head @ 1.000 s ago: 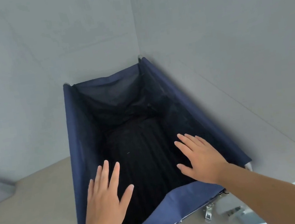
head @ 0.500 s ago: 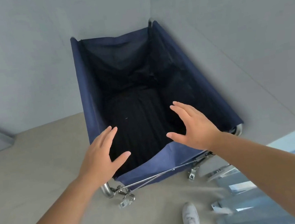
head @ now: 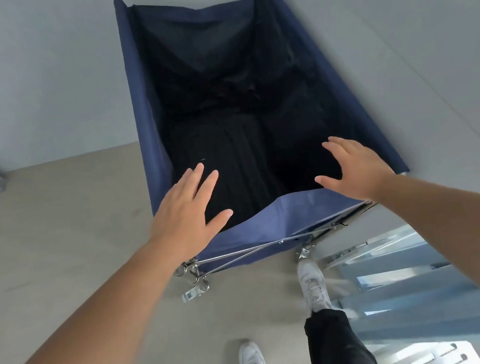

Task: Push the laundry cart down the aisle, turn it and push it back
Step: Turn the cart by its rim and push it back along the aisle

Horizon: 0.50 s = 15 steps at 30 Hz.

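The laundry cart is a navy fabric bin on a folding chrome frame, standing in a corner with its far end against the grey wall. Dark clothing lies inside it. My left hand hovers open over the near left corner of the bin, fingers spread, holding nothing. My right hand hovers open over the near right part of the rim, fingers spread, also holding nothing. Whether either palm touches the fabric I cannot tell.
Grey walls close in behind and to the right of the cart. Beige floor stretches to the left. My white shoes stand just behind the cart. A pale blue-grey railing or frame sits at lower right.
The view has tilted down and pulled back, so the cart now sits higher in the frame and my feet show. Both hands stay open near the cart's near end.
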Motion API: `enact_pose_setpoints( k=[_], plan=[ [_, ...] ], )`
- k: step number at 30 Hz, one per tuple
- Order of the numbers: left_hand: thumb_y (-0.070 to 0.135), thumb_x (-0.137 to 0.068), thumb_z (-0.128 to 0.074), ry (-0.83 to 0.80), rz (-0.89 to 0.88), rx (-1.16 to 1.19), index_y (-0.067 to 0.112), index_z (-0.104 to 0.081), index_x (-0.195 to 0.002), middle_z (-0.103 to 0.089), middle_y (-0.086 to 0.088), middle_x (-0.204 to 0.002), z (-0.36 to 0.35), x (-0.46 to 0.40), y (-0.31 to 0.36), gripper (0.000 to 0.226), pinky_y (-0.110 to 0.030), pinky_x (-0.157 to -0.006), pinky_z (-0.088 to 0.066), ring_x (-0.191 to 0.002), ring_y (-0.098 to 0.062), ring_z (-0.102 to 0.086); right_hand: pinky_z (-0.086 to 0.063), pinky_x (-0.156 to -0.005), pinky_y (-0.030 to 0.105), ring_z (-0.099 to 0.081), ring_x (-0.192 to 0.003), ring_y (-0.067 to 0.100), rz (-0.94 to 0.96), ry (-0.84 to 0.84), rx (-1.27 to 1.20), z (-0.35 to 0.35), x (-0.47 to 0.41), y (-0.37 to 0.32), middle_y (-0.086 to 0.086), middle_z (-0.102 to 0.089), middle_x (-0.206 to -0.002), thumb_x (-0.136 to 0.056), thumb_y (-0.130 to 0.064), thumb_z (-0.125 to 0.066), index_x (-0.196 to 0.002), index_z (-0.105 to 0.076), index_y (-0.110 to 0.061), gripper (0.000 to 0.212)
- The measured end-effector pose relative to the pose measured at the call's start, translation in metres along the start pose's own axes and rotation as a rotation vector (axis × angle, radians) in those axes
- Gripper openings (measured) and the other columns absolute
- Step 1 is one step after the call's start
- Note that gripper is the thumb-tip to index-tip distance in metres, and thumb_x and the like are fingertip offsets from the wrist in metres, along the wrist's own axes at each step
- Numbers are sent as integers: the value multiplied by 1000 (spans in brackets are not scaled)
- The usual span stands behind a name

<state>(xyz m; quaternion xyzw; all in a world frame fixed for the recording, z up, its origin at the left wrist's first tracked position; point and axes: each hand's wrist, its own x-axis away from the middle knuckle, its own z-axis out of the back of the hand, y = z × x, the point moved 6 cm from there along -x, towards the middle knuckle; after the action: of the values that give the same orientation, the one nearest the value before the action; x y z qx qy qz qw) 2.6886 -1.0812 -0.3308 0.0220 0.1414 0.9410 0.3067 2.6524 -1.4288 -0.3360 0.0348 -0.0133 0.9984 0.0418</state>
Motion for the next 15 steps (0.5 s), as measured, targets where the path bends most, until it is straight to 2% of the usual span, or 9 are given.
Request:
enact_pose_setpoints(
  k=[6, 11, 15],
  plan=[
    [69, -90, -25, -46, 2, -149, 22, -19, -153, -20, -8, -161, -11, 0, -2, 79, -42, -113, -26, -148, -26, -18, -29, -110, 44, -28, -139, 26, -12, -53, 152, -13, 0, 30, 6, -32, -154, -83, -68, -42, -146, -33, -15, 82],
    [72, -89, -24, -74, 2, -209, 23, -16, -154, -19, -8, -162, -12, -2, -2, 82, -42, -113, -27, -148, -26, -18, -25, -111, 44, -33, -137, 31, 62, -25, 268, -15, 4, 40, 11, -41, -149, -84, -60, -50, -139, -44, -11, 74],
    [73, -89, -25, -78, 3, -237, 23, -14, -154, -19, -8, -161, -13, -2, -3, 82, -43, -113, -27, -147, -26, -19, -20, -113, 42, -30, -139, 30, 83, -19, 289, -13, 5, 45, 10, -39, -150, -84, -60, -52, -139, -45, -12, 73]
  ],
)
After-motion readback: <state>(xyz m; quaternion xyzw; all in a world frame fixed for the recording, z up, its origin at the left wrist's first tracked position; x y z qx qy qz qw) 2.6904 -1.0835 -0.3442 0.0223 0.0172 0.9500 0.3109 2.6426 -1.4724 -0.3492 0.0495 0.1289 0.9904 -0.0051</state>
